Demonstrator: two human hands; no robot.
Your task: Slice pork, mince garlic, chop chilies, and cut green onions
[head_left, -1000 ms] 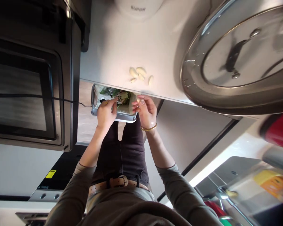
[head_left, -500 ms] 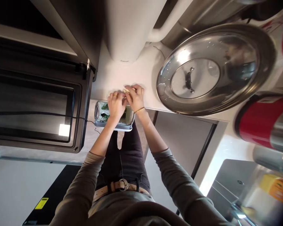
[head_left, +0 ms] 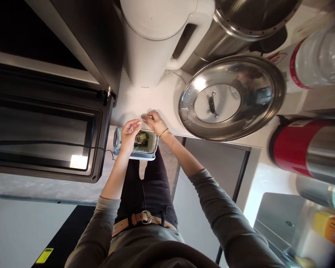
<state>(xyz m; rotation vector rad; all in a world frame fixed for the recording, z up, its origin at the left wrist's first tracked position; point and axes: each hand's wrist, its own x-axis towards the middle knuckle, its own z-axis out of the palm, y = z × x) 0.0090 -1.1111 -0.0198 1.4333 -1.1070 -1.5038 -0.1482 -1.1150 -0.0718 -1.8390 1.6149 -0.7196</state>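
Right now my right hand (head_left: 157, 123) has thumb and forefinger pinched on a small pale piece (head_left: 145, 117), held at the desk (head_left: 167, 100) edge. It looks like a garlic clove or its skin; too small to be sure. My left hand (head_left: 129, 134) is just beside it, a little nearer me, fingertips bunched. Can't tell if anything is in them.

Handling, my read: the piece is light and firm but smooth, so likely slippery. A fingertip pinch across its thick middle suits it; squeezing hard would shoot it out.

Directly under both hands: an open bin (head_left: 153, 143) on the floor, green scraps inside, so anything dropped off the edge lands there or beside it.

Room: bare desk strip ahead of the fingers is narrow. White kettle (head_left: 153, 41) stands just beyond, big steel lid (head_left: 231, 98) lies to the right with its rim near my right wrist. Dark oven front (head_left: 44, 123) boxes in the left. Red canister (head_left: 296, 149) is well off to the right. Free movement is mostly back toward me, over the bin.
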